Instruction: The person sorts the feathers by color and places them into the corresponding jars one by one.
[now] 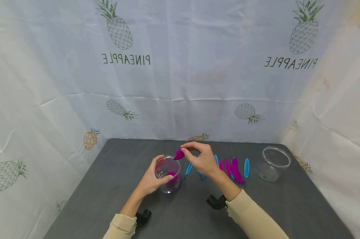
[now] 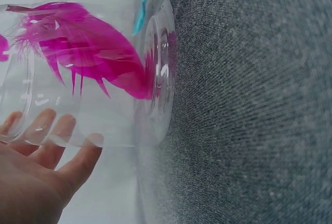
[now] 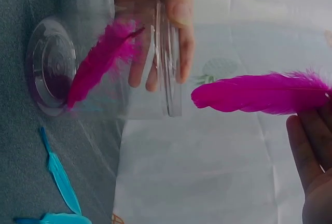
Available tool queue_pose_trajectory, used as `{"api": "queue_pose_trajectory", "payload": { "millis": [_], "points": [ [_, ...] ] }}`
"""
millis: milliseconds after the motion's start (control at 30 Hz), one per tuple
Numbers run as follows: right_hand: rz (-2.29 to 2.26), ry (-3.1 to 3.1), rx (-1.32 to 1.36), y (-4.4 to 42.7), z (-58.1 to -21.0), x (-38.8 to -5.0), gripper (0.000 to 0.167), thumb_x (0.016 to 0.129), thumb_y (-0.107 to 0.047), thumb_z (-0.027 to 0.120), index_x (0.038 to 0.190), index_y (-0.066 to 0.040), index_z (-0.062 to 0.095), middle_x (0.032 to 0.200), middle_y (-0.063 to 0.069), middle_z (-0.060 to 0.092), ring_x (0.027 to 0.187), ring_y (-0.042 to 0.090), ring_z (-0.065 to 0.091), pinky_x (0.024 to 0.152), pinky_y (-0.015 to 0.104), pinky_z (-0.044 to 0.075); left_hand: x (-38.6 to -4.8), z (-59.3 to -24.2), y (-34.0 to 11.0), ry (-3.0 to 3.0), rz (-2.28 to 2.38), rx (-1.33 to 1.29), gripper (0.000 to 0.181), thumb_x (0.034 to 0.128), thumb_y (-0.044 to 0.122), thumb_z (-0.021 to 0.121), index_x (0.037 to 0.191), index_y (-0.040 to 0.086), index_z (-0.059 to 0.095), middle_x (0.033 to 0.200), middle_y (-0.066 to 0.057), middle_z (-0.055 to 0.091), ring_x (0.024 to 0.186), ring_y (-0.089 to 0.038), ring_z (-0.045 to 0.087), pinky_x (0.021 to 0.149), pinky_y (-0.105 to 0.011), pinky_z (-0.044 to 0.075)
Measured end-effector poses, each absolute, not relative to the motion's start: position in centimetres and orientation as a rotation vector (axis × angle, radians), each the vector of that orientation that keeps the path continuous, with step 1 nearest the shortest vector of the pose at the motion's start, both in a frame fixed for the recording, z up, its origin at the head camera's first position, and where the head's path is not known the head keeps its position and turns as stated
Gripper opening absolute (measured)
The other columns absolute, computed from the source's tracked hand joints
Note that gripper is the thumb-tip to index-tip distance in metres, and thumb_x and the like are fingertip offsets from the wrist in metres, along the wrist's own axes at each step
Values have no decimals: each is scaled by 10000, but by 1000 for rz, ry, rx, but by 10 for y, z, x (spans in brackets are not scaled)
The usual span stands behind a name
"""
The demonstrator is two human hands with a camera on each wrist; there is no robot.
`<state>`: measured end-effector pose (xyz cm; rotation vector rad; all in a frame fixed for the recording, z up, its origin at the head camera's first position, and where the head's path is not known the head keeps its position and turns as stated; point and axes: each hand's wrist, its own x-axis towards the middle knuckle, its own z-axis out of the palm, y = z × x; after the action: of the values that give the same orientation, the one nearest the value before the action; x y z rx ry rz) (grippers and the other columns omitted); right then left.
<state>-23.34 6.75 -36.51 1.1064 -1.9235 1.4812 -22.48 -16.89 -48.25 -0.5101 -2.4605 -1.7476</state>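
Observation:
My left hand [image 1: 150, 180] grips a clear jar [image 1: 169, 190] near its rim, fingers on the far side and thumb on the near side. The jar stands upright on the dark table. One magenta feather [image 2: 91, 45] leans inside it, plain through the wall in the left wrist view. Above the jar's mouth, slightly to the right, my right hand [image 1: 201, 160] pinches another magenta feather [image 3: 259, 94] by its quill end. Its rounded tip points at the opening and is outside the jar in the right wrist view.
Blue feathers [image 1: 246, 167] and magenta feathers [image 1: 235, 169] lie in a loose row right of the held jar, partly behind my right hand. A second clear jar [image 1: 272, 166] stands at the table's right side. A pineapple-print cloth [image 1: 180, 76] hangs behind the table [image 1: 180, 219].

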Motion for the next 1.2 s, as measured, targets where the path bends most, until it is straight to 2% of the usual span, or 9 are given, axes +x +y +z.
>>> {"api": "queue_pose_trajectory", "payload": {
  "millis": [233, 467, 1000, 1200],
  "points": [
    [1486, -1991, 1106, 59, -394, -249, 142, 901, 60, 717, 1031, 12, 750, 945, 136, 756, 810, 257, 727, 755, 379, 615, -225, -482, -170, -2465, -1751, -528, 890, 838, 322, 840, 1528, 95, 326, 1523, -194, 429, 1431, -360, 391, 1163, -589, 319],
    [1489, -2072, 1100, 54, -408, -252, 107, 939, -31, 713, 1034, -36, 761, 966, 61, 761, 838, 166, 723, 752, 303, 610, -225, -484, -171, -2466, -1753, -541, 890, 849, 337, 831, 1532, 93, 316, 1530, -191, 425, 1433, -360, 390, 1164, -586, 320],
    [1424, -2168, 1162, 46, -434, -259, 97, 927, -24, 725, 1018, -15, 756, 969, 48, 756, 852, 146, 718, 767, 276, 607, -226, -486, -171, -2454, -1750, -558, 897, 844, 337, 831, 1533, 96, 310, 1525, -159, 436, 1420, -362, 400, 1160, -586, 328],
    [1285, -2160, 1223, 44, -439, -260, 110, 893, -2, 755, 1002, -12, 753, 948, 56, 751, 864, 157, 712, 789, 318, 614, -226, -486, -172, -2437, -1771, -568, 909, 840, 311, 838, 1538, 77, 306, 1530, -183, 428, 1427, -366, 395, 1165, -589, 315]
  ]
}}
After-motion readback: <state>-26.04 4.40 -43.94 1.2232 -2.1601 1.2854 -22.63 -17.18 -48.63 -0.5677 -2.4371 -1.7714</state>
